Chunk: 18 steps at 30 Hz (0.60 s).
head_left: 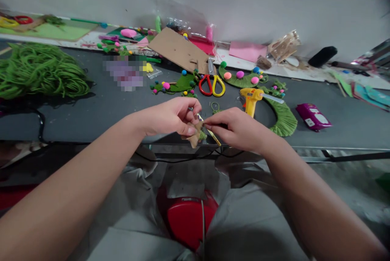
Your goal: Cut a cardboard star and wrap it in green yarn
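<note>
In the head view, the left hand [170, 119] had its fingers closed on a small brown cardboard cutout [194, 141] with green yarn [202, 135] on it, held at the front edge of the table [100, 111]. The right hand [239, 129] had thumb and forefinger pinched together at the cutout's side; what lay between them was too small to tell. A yellow strip [215, 137] slanted beneath those fingertips.

A slack pinch might have let the yarn loosen, and a hard one might have creased the cardboard. Dropped there, the cutout might have fallen past the edge. A careless right wrist might have knocked the glue gun [251, 99].

Behind, a clear plastic bag [183, 13] held coloured bits, indistinct; a purple packet [313, 117] hid its contents.
</note>
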Tool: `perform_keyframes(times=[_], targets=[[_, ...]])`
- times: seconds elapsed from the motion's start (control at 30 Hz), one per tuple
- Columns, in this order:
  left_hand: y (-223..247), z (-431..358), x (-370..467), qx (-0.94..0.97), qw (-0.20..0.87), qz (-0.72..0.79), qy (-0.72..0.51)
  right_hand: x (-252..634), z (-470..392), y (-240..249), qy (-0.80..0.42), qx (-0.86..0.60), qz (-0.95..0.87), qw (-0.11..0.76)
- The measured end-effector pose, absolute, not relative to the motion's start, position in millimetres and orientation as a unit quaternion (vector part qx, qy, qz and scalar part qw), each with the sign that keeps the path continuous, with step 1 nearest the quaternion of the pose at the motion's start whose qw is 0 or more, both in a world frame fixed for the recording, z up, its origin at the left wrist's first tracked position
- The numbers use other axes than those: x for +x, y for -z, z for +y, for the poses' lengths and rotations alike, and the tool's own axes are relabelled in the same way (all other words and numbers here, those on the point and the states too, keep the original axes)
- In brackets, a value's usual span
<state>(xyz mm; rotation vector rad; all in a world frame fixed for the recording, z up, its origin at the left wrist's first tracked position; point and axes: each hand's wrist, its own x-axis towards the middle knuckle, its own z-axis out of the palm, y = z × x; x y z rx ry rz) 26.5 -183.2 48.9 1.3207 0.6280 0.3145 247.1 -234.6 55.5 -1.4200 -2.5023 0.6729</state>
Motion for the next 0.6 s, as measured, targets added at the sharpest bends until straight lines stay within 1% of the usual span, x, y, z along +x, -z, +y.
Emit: perform_keyframes(times=[0.13,0.23,0.33,0.43,0.5,0.6], targets=[[-47,-189,33,0.635,0.695,0.323,-0.091,245,-235,-56,-0.216,-0.48,-0.845,0.093],[-39,-190,37,0.681,0.625,0.374,-0.079,243,-237,-57,-0.211,-0.501,-0.834,0.097],[-28,-189,40,0.719,0.544,0.42,-0.104,242,-239,-59,-0.208,-0.52,-0.822,0.105],[-20,-188,42,0.739,0.488,0.448,-0.127,239,-240,-59,-0.205,-0.531,-0.815,0.11],[-17,-186,44,0.74,0.468,0.463,-0.14,236,-241,-59,-0.2,-0.534,-0.814,0.111],[-19,-184,47,0.717,0.47,0.484,-0.178,234,-245,-59,-0.194,-0.53,-0.818,0.116]])
